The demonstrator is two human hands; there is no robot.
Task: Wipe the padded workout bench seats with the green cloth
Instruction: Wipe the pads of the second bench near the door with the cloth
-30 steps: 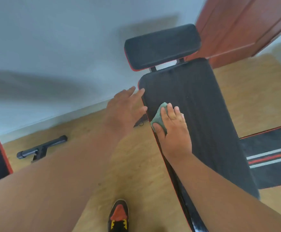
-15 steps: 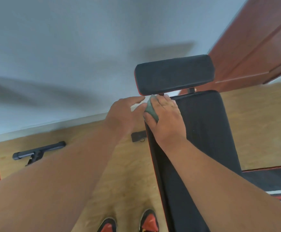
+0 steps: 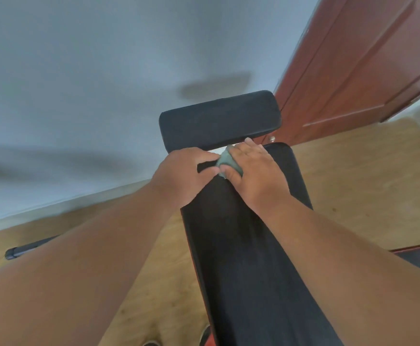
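Right hand (image 3: 256,176): laid over the green cloth (image 3: 228,162), thumb curled under its near edge and fingers spread across the top, holding it down on the long bench pad (image 3: 248,258). Only a bunched wad of the cloth shows, pale grey-green, soft and crumpled, between thumb and forefinger; the remainder is hidden under the palm.

Left hand (image 3: 181,173): just beside the cloth on its left, fingers curled round the far left corner of the long pad, thumb tip meeting the cloth's edge.

Long bench pad: black, matte, padded, with a thin red line along its lower left edge. Long axis runs from the bottom of the view up and slightly left, ending at the far edge directly under both hands. The cloth sits at that far end, near the left corner.

Short pad (image 3: 220,119): black, rounded corners, set crosswise just beyond the fingertips, its long axis at right angles to the long pad; a narrow gap separates the two.

Beyond the pads: pale wall (image 3: 91,83), red-brown door (image 3: 363,71) to the right. Below: wood floor (image 3: 366,178), a dark bar (image 3: 29,248) lying well left of the left forearm, shoe tips (image 3: 205,335) at the bottom edge.
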